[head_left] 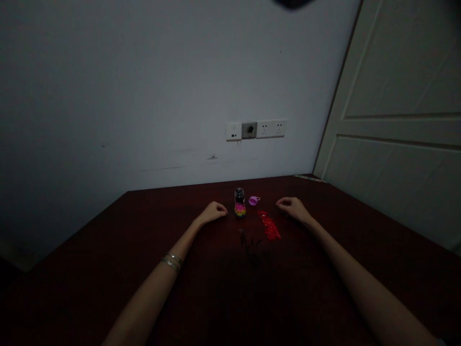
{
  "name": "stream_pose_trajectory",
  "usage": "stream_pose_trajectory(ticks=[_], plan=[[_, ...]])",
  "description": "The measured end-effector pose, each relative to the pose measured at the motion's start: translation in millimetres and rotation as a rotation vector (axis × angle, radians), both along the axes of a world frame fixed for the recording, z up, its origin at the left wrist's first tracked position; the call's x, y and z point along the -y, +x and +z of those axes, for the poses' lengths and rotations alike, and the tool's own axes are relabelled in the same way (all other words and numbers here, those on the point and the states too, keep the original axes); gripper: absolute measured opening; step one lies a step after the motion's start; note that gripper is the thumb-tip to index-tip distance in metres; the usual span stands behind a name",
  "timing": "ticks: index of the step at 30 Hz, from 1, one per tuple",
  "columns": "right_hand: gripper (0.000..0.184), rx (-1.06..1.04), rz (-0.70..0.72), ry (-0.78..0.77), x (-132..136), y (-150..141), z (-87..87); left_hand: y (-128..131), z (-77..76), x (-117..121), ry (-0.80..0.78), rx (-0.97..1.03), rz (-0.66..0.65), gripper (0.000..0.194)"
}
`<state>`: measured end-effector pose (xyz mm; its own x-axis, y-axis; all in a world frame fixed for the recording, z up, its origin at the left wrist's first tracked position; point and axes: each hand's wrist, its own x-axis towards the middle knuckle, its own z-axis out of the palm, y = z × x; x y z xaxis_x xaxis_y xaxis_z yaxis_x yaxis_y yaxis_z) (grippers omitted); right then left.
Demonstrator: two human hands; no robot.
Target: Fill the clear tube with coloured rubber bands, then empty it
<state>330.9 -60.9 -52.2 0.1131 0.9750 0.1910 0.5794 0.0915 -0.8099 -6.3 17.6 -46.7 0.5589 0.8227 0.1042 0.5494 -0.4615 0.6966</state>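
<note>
My left hand (213, 211) rests on the dark red-brown table, loosely closed, with its fingertips just left of a small clear jar (239, 203). Layers of pink, yellow and other coloured bits fill the lower part of the jar, and its upper part looks dark. A small purple cup with a loop handle (253, 201) lies to the right of the jar. On the right side, my right hand (293, 209) also lies on the table, its fingers curled towards the thumb and no object visible in them. Shiny red pieces (270, 227) are strewn between the hands, nearer to the right one.
Small dark pieces (250, 242) are scattered in front of the red ones, hard to make out in the dim light. Behind the table (108, 254) stands a pale wall with sockets (271, 129). A white panelled door (396, 158) borders the right side.
</note>
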Motion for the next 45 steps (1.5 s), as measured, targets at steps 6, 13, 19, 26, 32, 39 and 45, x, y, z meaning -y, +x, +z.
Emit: stream_pose_trajectory(ticks=[6,13,19,26,32,39,45], plan=[[0.025,0.017,0.013,0.015,-2,-1,-3.8,-1,26.8,44,0.019,-0.187,-0.256,0.03],[0.023,-0.017,-0.009,0.034,-5,-3,-9.5,20,27.2,85,0.24,-0.228,-0.487,0.039],[0.024,-0.002,0.007,0.047,-6,-2,-12.6,27,18.9,92,0.338,-0.248,-0.553,0.019],[0.024,-0.014,-0.009,0.032,-7,-3,-13.3,27,14.8,94,0.383,-0.259,-0.507,0.015],[0.024,0.053,0.0,0.067,-7,-2,-14.6,29,14.4,100,0.438,-0.37,-0.462,0.014],[0.026,0.115,0.023,0.083,-9,-1,-16.8,25,38.0,90,0.454,-0.219,-0.413,0.012],[0.026,0.125,0.021,0.094,-12,1,-21.3,31,96.7,53,0.632,0.089,-0.176,0.01]])
